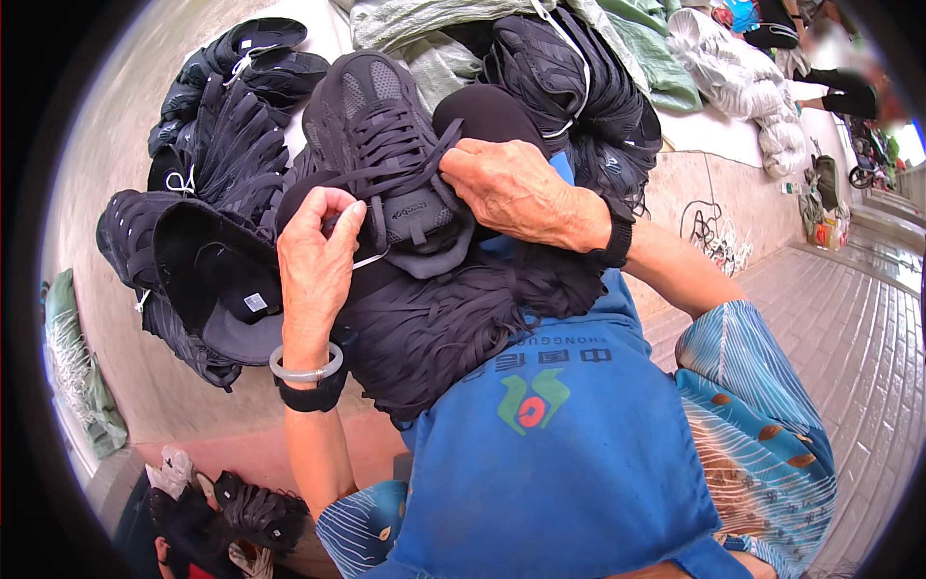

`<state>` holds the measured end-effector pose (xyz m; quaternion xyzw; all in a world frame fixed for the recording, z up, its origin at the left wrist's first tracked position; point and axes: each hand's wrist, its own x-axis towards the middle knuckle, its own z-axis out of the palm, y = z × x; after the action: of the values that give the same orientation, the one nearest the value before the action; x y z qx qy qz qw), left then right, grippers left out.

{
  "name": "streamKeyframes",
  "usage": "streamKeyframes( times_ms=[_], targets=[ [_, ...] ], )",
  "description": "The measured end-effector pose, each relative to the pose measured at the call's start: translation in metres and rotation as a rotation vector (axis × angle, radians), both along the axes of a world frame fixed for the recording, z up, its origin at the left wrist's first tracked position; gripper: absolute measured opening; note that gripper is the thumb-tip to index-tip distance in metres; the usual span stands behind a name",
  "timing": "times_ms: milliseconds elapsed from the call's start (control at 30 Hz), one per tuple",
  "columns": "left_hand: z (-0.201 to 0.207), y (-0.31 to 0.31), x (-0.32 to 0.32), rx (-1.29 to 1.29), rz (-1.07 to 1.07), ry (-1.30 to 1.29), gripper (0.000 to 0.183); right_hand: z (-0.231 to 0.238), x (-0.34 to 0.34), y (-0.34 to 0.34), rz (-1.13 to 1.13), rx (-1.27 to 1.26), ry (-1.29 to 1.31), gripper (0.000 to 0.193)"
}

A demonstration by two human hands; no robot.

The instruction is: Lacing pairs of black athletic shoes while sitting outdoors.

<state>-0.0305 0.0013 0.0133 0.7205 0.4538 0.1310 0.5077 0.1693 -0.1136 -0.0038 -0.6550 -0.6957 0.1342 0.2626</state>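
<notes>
A black shoe upper [410, 227] with mesh toe and crossed laces lies over my lap, its toe pointing away from me. My right hand [521, 193] pinches a black shoelace [422, 177] at the right side of the eyelets. On the left side, my left hand [318, 256] is closed, thumb against curled fingers, at the lace's other side; its fingertips partly hide what they grip. A short white strip [369, 260] shows beside the left thumb. Below the upper, a thick bundle of loose black laces [434, 333] drapes over my blue apron [559, 473].
Stacked black uppers [227, 145] tied with white string lie at left, and another tied bundle [550, 72] lies at far right. Behind are green woven sacks [637, 48] and a white wrapped bundle [738, 82]. A tangle of cords [714, 232] hangs at right above the tiled floor [820, 347].
</notes>
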Motion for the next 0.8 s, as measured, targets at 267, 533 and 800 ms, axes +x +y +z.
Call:
streamKeyframes(
  times_ms=[267,533,800],
  targets=[
    [-0.008,-0.015,0.000,0.599,-0.122,-0.002,0.012,0.005,-0.005,-0.004,-0.053,-0.022,-0.056,0.018],
    [-0.009,-0.026,0.000,0.727,-0.151,0.117,0.020,0.017,-0.007,-0.011,-0.111,0.137,-0.319,0.025],
    [-0.010,-0.024,0.003,0.701,-0.178,0.064,0.013,0.002,-0.007,-0.009,-0.075,0.143,-0.235,0.013]
  ],
)
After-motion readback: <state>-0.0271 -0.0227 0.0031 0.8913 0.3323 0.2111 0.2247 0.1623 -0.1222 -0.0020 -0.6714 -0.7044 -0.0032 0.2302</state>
